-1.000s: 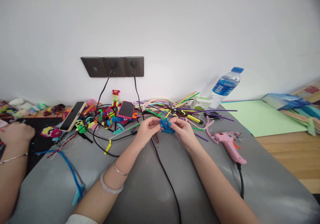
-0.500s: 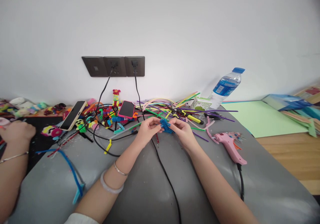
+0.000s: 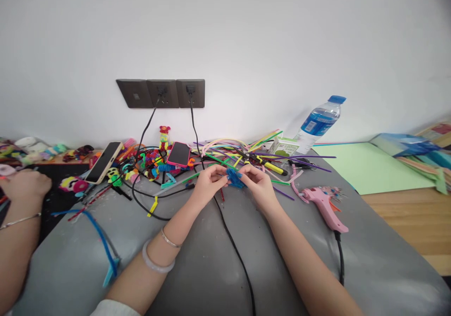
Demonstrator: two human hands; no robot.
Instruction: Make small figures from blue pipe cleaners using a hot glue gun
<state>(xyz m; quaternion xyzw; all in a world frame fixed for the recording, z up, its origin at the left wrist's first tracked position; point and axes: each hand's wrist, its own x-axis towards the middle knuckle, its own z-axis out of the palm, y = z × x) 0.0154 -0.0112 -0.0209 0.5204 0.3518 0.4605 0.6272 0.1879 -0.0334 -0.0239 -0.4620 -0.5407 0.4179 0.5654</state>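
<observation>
Above the middle of the grey table (image 3: 197, 264), a small blue fuzzy piece (image 3: 235, 178), apparently bent pipe cleaner, is pinched between both hands. My left hand (image 3: 210, 184) grips its left side with thumb and fingertips. The right side is held the same way by my right hand (image 3: 259, 184). Fingertips cover part of the piece, so its exact shape is hidden. Just behind the hands lie pliers (image 3: 271, 165) with yellow-and-black handles, among loose coloured pipe cleaners (image 3: 225, 143).
A pink glue gun (image 3: 326, 208) lies at right. Behind it stand a water bottle (image 3: 319, 123) and a small box (image 3: 284, 146). Phones (image 3: 179, 154) and fuzzy figures (image 3: 164, 137) crowd the back left, where black cables (image 3: 229, 236) run. Another person's hand (image 3: 26, 187) is at far left.
Both hands stay in nearly the same place, still pinching the blue piece, which looks slightly turned. Nothing else has visibly moved.
</observation>
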